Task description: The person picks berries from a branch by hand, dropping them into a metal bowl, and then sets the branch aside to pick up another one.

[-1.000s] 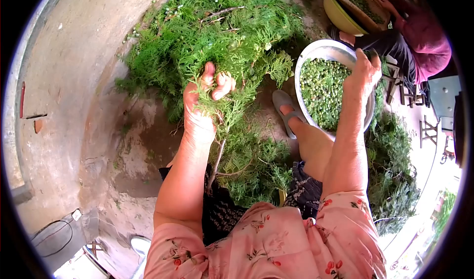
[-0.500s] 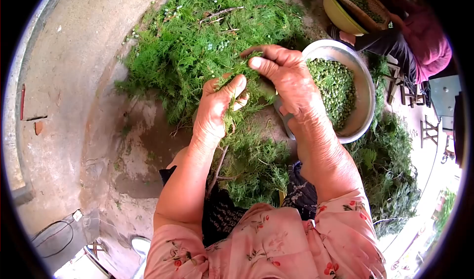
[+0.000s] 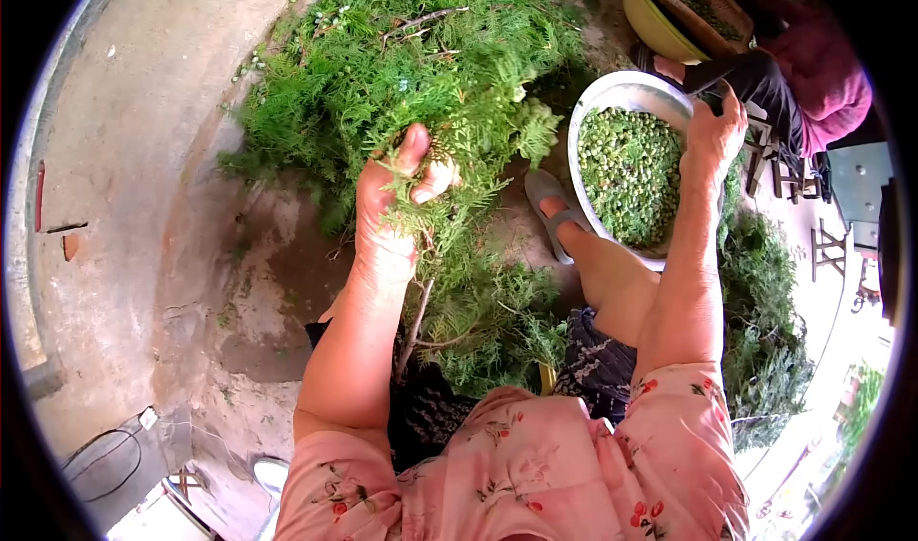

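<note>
My left hand [image 3: 397, 192] is closed around a leafy green conifer branch [image 3: 483, 154], whose flat, feathery sprays spread above and to the right of my fingers. At the far right rim of a metal basin [image 3: 576, 149], my right hand [image 3: 715, 134] is closed on the edge, its fingers partly hidden. Small round green seed cones [image 3: 626, 173] mixed with bits of leaf fill much of the basin. A large heap of cut conifer branches [image 3: 335, 91] lies beyond my left hand. More greenery [image 3: 488, 321] with a bare woody stem rests at my lap.
My foot in a grey shoe [image 3: 547, 206] is beside the basin. At the upper right a person in a maroon top [image 3: 818, 72] sits by a yellow bowl [image 3: 655, 29] and a woven tray [image 3: 684, 15]. More branches [image 3: 760, 321] lie on the right. A concrete wall [image 3: 124, 158] curves along the left.
My right hand has left the branch and moved right to the basin's far rim. The basin has shifted slightly left. My left hand still holds the branch, a little lower and further left.
</note>
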Motion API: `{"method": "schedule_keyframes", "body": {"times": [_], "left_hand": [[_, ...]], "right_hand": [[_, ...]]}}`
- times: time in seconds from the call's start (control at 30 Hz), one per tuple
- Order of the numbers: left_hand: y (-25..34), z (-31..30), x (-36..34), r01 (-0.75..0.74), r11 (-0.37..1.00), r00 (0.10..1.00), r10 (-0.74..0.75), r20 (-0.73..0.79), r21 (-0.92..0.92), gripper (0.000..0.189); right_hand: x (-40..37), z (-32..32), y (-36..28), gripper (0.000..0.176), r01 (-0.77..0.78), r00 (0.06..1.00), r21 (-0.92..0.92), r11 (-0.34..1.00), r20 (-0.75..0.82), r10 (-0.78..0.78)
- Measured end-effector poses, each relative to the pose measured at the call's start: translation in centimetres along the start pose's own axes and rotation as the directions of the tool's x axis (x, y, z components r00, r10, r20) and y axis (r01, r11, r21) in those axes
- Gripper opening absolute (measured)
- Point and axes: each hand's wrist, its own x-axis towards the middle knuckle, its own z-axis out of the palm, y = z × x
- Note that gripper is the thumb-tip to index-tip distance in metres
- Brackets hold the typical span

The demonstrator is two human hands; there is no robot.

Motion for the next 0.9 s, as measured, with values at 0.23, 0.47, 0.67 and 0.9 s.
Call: {"method": "schedule_keyframes", "body": {"times": [0.23,0.47,0.67,0.9], "left_hand": [[-1.2,-1.4,1.2,0.114,0.989,0.993,-0.114,0.005,-0.093,0.043],[-0.3,0.9,0.3,0.166,0.976,0.982,-0.149,-0.118,0.144,0.039],[4.2,-3.3,0.6,-0.324,0.856,0.885,0.425,-0.190,0.403,0.056],[5.4,-5.0,-0.5,-0.387,0.720,0.450,0.693,-0.564,0.576,0.029]], "right_hand": [[-6.9,-2.6,-12.2,0.043,0.282,0.584,0.564,0.776,0.541,-0.605],[-10.1,-0.5,-12.6,0.034,0.619,0.237,0.482,0.621,0.639,-0.732],[-6.9,-0.9,-10.0,0.032,0.477,0.175,0.219,0.851,0.925,-0.337],[-4.8,0.3,-9.3,0.039,-0.068,0.231,0.317,0.946,0.928,-0.294]]}}
